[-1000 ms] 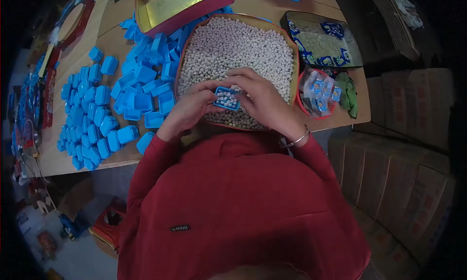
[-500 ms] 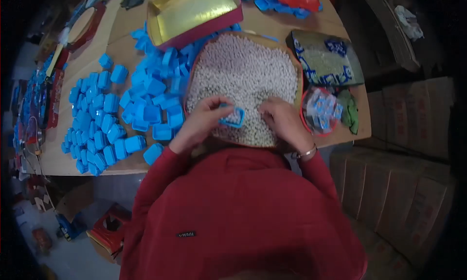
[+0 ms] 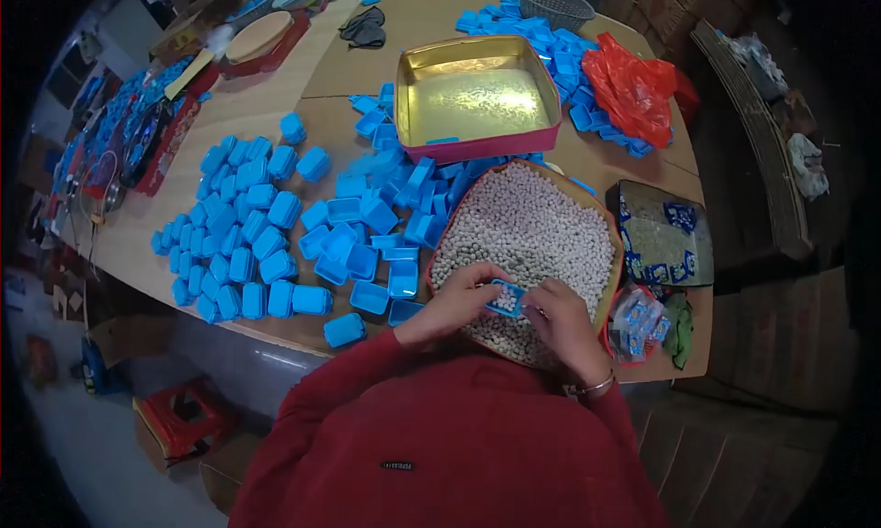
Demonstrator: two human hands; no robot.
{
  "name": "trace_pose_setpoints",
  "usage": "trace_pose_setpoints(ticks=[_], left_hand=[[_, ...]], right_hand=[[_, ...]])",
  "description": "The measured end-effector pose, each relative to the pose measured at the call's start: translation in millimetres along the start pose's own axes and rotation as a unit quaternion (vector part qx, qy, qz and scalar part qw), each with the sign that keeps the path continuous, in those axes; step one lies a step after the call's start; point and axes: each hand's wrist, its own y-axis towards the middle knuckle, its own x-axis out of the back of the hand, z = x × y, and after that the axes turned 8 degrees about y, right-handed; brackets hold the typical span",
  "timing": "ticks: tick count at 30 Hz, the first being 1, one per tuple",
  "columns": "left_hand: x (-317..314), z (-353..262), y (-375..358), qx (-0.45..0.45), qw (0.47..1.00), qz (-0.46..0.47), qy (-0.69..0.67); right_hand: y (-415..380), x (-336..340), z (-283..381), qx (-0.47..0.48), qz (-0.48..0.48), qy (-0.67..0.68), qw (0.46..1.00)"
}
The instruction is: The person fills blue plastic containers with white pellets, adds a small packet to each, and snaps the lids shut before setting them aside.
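Between my hands, above the near part of a tray of small white pellets (image 3: 532, 221), is a small blue plastic box (image 3: 500, 310) with white pellets inside. My left hand (image 3: 463, 299) is closed, thumb and fingers gripping the box's left side. My right hand (image 3: 558, 315) is closed too, its fingertips pinched at the box's right edge; whatever lies under them is hidden. To the left of the tray lie open blue boxes (image 3: 370, 297), several in a loose heap. Farther left is a pile of closed blue boxes (image 3: 269, 244).
A gold-lined box (image 3: 477, 101) stands behind the pellets. Beyond it are more blue pieces, a red plastic bag (image 3: 633, 88) and a grey basket (image 3: 555, 5). At right sit a shallow box with blue packets (image 3: 665, 239), a bag of packets (image 3: 638, 324) and a green cloth (image 3: 679, 331).
My right hand has come left from the pellets to the blue box's right edge. My left hand still grips the box. The camera view has shifted, showing more of the table's far side.
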Motion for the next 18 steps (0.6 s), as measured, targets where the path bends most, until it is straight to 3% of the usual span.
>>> trace_pose_setpoints(ticks=[2,5,9,15,18], left_hand=[[1,-6,0,0.011,0.999,0.018,0.025],[1,-3,0,0.006,0.998,0.019,-0.055],[3,-7,-1,-0.011,1.0,0.018,0.01],[0,26,14,-0.092,0.995,0.044,0.009],[1,24,14,-0.115,0.991,0.047,0.041]], right_hand=[[-1,3,-2,-0.036,0.011,0.073,0.997],[2,13,-5,-0.115,0.012,0.158,0.981],[1,16,-32,-0.113,0.064,-0.026,0.991],[50,17,-10,-0.072,0.004,-0.023,0.997],[97,2,5,0.029,0.028,-0.019,0.999]])
